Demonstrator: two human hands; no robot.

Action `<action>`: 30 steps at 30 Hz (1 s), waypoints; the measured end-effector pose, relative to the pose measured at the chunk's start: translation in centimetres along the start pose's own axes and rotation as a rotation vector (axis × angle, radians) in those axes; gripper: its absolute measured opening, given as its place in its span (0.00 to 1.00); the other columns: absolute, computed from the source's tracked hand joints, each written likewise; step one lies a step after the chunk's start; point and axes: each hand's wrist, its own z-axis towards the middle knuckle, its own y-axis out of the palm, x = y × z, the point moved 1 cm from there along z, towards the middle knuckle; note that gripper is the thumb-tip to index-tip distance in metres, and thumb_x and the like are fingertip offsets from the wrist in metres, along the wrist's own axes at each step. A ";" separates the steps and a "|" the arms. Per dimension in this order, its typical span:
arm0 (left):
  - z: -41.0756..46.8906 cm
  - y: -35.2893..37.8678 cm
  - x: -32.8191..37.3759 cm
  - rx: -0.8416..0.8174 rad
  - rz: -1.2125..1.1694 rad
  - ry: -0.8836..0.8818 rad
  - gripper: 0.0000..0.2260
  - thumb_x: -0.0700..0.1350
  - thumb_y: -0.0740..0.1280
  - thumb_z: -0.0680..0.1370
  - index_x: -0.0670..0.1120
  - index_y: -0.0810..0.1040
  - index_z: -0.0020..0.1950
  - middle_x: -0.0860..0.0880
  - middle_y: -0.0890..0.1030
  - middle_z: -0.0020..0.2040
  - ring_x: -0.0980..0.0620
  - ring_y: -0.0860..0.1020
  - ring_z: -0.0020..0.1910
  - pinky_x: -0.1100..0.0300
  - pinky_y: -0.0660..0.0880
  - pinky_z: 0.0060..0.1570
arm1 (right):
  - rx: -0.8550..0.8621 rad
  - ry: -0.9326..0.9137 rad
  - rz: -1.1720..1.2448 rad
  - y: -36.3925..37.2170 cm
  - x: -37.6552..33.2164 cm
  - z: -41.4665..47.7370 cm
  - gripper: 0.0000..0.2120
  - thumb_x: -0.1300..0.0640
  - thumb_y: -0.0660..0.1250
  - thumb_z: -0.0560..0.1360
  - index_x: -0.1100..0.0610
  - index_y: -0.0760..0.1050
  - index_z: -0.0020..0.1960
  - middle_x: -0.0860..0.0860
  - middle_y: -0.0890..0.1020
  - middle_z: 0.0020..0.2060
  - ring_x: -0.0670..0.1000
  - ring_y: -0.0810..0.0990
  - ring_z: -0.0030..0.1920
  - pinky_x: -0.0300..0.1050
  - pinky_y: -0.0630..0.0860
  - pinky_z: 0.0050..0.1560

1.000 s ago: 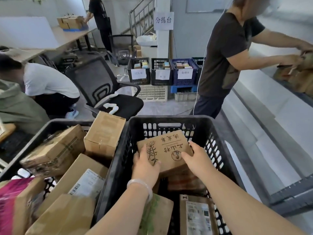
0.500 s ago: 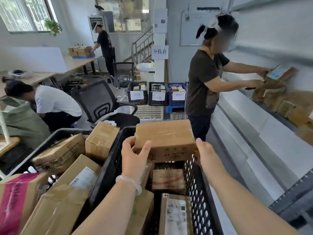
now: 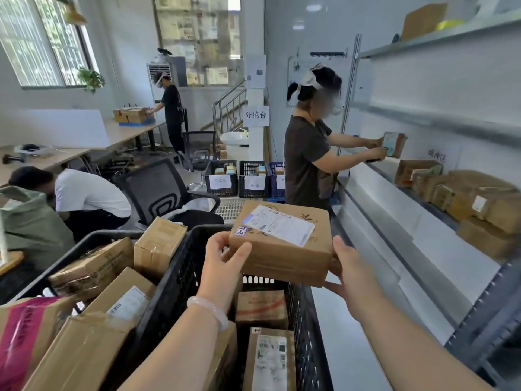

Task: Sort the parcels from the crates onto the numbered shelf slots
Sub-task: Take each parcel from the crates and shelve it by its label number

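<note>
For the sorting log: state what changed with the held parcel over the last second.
The parcel rose out of the black crate and was flipped, so its shipping label now faces up instead of the printed side. The left hand and right hand kept their grip on its ends. The other parcels in the crates stayed put.

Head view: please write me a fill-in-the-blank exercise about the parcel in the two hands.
The left hand and right hand hold the parcel above a black ____.
The white label is on its ____ face.
The left wrist wears a pale ____.
Missing words: crate; top; bracelet.
</note>
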 end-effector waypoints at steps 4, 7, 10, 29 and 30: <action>-0.1 0.7 0.4 0.072 0.053 0.003 0.11 0.54 0.71 0.75 0.54 0.74 0.53 0.54 0.79 0.52 0.56 0.77 0.53 0.57 0.74 0.48 | 0.014 -0.002 0.056 -1.1 0.7 -0.5 0.15 0.43 0.69 0.74 0.49 0.72 0.56 0.51 0.81 0.54 0.51 0.81 0.55 0.54 0.82 0.49; -0.2 1.3 0.5 0.054 0.016 -0.011 0.11 0.52 0.72 0.75 0.56 0.75 0.54 0.52 0.81 0.54 0.54 0.78 0.54 0.55 0.75 0.52 | -0.044 -0.013 0.110 -1.9 1.1 -0.9 0.17 0.49 0.71 0.74 0.45 0.71 0.60 0.51 0.82 0.55 0.52 0.82 0.55 0.53 0.82 0.45; -0.4 1.8 0.7 0.023 -0.029 -0.013 0.09 0.54 0.73 0.73 0.62 0.76 0.50 0.53 0.82 0.54 0.54 0.79 0.55 0.53 0.77 0.55 | -0.065 -0.024 0.181 -2.3 1.1 -1.4 0.25 0.53 0.73 0.73 0.42 0.67 0.66 0.51 0.82 0.55 0.52 0.82 0.55 0.56 0.82 0.46; -0.1 9.6 1.2 -0.561 0.017 0.025 0.29 0.47 0.76 0.69 0.73 0.71 0.60 0.61 0.80 0.59 0.62 0.79 0.56 0.64 0.78 0.50 | 0.079 -0.074 -0.056 -10.2 -2.1 -5.9 0.35 0.38 0.75 0.61 0.35 0.69 0.67 0.44 0.78 0.63 0.51 0.79 0.60 0.58 0.75 0.61; -0.4 10.7 1.2 -0.594 0.009 0.026 0.31 0.47 0.76 0.69 0.70 0.69 0.65 0.59 0.78 0.62 0.61 0.77 0.60 0.60 0.77 0.57 | 0.100 -0.070 -0.056 -11.1 -1.7 -6.5 0.34 0.40 0.76 0.60 0.37 0.71 0.64 0.44 0.81 0.59 0.50 0.81 0.56 0.55 0.77 0.59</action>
